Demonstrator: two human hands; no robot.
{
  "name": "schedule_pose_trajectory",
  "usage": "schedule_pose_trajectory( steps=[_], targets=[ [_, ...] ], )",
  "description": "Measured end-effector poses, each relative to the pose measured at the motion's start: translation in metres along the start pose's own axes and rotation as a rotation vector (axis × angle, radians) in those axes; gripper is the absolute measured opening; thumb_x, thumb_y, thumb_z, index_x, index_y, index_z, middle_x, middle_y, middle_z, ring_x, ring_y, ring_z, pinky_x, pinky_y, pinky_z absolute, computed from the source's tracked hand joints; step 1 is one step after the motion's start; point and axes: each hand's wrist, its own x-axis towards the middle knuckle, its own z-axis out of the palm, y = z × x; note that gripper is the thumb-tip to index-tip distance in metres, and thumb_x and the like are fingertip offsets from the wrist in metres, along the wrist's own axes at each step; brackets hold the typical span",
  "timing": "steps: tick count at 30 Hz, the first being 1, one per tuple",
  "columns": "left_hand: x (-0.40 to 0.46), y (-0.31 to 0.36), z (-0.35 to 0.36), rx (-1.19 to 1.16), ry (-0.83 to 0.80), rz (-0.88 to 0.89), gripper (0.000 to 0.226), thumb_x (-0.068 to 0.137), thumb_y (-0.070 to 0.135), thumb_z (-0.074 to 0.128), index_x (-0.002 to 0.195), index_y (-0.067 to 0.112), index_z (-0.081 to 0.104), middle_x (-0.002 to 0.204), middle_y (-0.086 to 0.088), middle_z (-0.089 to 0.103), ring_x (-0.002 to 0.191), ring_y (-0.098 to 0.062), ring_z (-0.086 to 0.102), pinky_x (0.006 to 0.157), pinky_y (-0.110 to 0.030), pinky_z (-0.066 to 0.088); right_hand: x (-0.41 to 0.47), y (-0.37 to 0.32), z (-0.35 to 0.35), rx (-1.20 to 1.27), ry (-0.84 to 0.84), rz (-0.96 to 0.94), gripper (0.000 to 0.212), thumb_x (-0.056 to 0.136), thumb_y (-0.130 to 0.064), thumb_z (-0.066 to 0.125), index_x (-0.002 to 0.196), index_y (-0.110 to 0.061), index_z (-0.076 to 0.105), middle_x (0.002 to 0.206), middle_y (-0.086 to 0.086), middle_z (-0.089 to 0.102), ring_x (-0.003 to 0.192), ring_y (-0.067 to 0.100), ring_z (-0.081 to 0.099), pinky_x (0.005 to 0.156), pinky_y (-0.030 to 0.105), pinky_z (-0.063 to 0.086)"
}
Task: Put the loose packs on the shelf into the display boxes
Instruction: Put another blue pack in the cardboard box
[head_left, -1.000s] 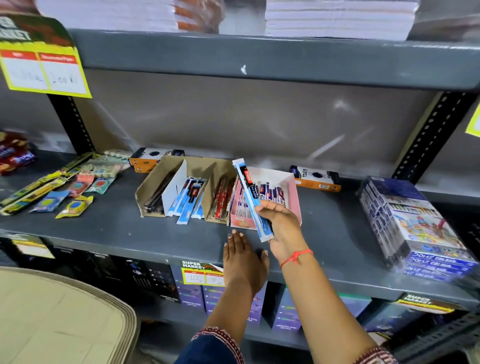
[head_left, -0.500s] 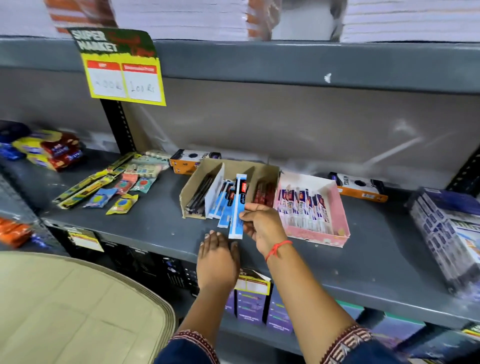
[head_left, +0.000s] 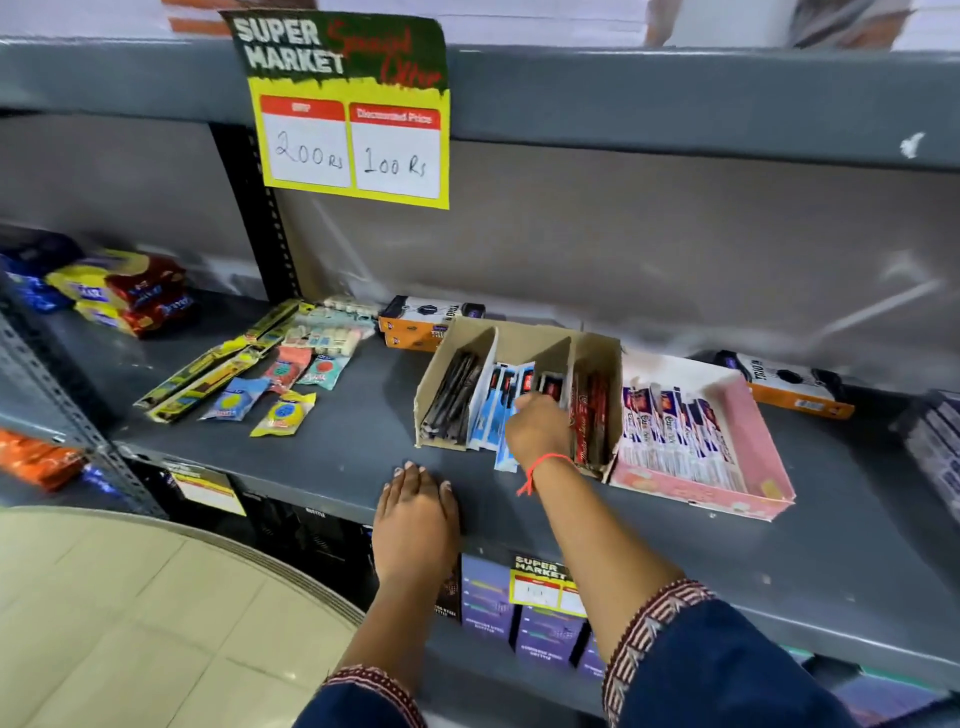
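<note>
Right hand (head_left: 537, 423) pinches a blue pen pack (head_left: 506, 415) into the brown divided box (head_left: 530, 340) — long axis front-to-back. Left hand (head_left: 415, 512), farther, rests flat, empty, on the shelf (head_left: 337, 452); loose packs (head_left: 275, 384) lie far left.

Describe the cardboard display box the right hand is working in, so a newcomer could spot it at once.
On the grey shelf, under the yellow price sign, find the pink tray. The brown cardboard box touches its left side; the right hand is in it. It alone has dividers: black, blue and red packs.
</note>
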Motion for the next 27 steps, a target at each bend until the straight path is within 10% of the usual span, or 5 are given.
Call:
schedule_pose_trajectory(
  steps=[27],
  targets=[
    [0.034, -0.009, -0.008, 0.110, -0.178, -0.034, 0.071, 0.097, 0.042, 0.025, 0.147, -0.001, -0.001, 0.158, -0.019, -0.002, 0.148, -0.028, -0.003, 0.121, -0.037, -0.002, 0.031, -0.007, 0.018, -0.629, -0.058, -0.047, 0.039, 0.091, 0.000, 0.035, 0.126, 0.006, 0.052, 0.131, 0.027, 0.053, 0.120, 0.037, 0.054, 0.099, 0.041, 0.045]
  ],
)
